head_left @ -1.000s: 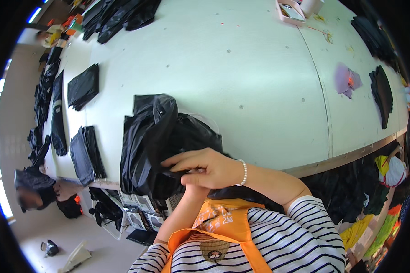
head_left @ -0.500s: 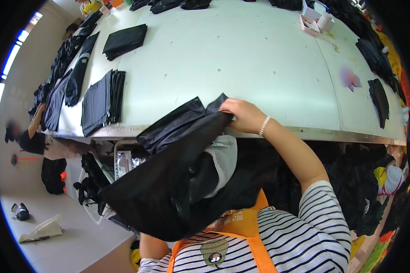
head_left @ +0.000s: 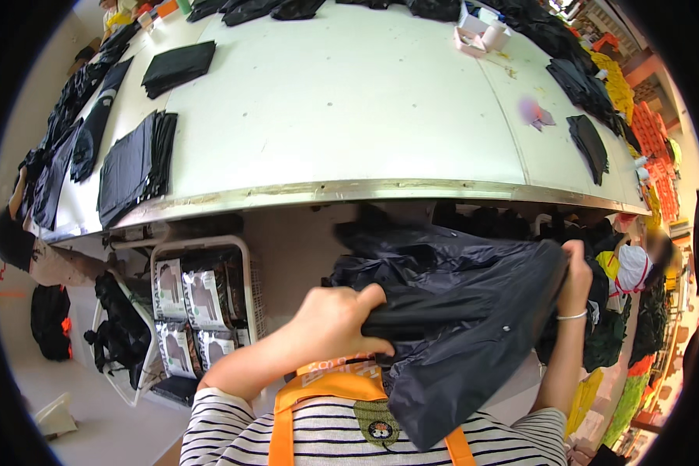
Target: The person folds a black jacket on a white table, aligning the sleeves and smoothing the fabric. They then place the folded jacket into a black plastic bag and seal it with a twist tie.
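A black, slightly shiny garment (head_left: 466, 299) hangs loose and creased in front of my body, below the table's front edge. Small pale dots like snaps show on its cloth. At its left side my left hand (head_left: 338, 322) grips a bunched part between thumb and fingers. My right hand (head_left: 575, 276) pinches its upper right edge, with the fingertips partly hidden behind the cloth. The garment's lower corner falls over my striped shirt and orange apron (head_left: 334, 392). Which kind of garment it is, I cannot tell.
A pale table (head_left: 326, 140) stretches ahead. Folded black garments (head_left: 136, 167) lie stacked at its left, another pile (head_left: 179, 68) beyond. A pink box (head_left: 470, 40) stands far right. Below left, a white rack (head_left: 248, 287) holds packaged goods (head_left: 206, 299). A person (head_left: 15, 241) works at far left.
The black garment has swung from left of my body to the right and dropped below the table edge. My left hand, hidden before, now shows gripping it. The view has shifted right.
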Motion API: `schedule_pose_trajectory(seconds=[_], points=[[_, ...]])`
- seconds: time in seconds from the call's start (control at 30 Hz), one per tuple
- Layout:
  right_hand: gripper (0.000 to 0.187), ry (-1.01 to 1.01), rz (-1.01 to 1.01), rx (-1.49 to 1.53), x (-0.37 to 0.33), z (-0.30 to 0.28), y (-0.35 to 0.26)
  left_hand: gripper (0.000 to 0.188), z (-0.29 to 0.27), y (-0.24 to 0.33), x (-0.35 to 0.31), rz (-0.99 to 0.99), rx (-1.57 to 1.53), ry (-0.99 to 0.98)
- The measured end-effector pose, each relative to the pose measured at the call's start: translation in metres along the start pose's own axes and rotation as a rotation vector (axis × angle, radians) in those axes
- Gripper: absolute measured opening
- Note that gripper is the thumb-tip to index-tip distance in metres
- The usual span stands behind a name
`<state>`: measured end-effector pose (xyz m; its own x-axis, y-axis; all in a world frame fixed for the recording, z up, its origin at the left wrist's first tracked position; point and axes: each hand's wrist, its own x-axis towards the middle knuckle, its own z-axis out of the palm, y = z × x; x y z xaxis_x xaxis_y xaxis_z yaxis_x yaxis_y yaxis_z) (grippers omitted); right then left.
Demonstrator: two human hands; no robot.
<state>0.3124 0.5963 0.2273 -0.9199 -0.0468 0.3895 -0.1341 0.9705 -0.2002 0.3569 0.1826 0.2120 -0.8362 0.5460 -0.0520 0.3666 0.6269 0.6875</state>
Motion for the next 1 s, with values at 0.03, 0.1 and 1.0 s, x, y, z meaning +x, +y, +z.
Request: schedule_pose_trajectory(seconds=[0.03,0.1,1.0], points=[[0.018,0.026,-0.011,-0.037,0.012,-0.017,-0.005,0.056,-0.012,-0.001,0.007,0.053,0.036,0.168],[0.018,0.046,-0.092,0.002,0.05,-0.047,-0.012,0.056,-0.05,0.002,0.03,0.069,0.134,0.401],[0.053,-0.763,0.155,1.213,0.504,0.296,-0.174,0.099,-0.148,-0.198,0.34,-0.396,0.574,0.519]])
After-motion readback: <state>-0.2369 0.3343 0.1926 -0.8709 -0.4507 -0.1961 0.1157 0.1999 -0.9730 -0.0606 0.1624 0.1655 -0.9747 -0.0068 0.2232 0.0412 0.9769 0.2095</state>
